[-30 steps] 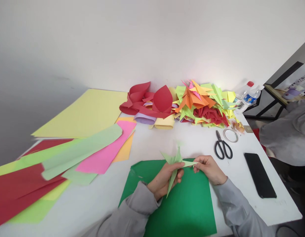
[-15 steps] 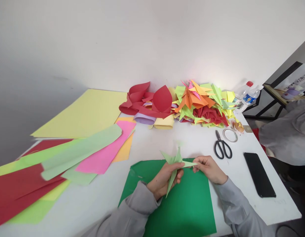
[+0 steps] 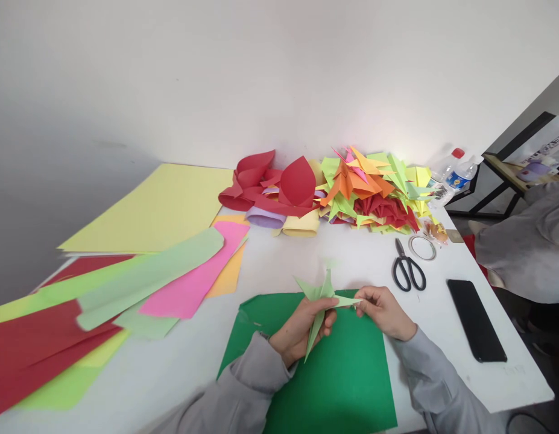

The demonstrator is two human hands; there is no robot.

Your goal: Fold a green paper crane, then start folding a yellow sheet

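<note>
I hold a light green folded paper figure (image 3: 323, 295) with pointed flaps above a dark green sheet (image 3: 337, 374) on the white table (image 3: 288, 259). My left hand (image 3: 301, 328) grips the figure's body from below, fingers wrapped round it. My right hand (image 3: 384, 310) pinches the tip of the flap that points right.
Loose coloured sheets (image 3: 125, 271) cover the table's left half. A pile of folded paper figures (image 3: 351, 187) lies at the back. Black scissors (image 3: 408, 268), a tape ring (image 3: 423, 247) and a black phone (image 3: 476, 319) lie on the right. Two bottles (image 3: 455, 172) stand at the far corner. A person in grey (image 3: 527, 241) sits on the right.
</note>
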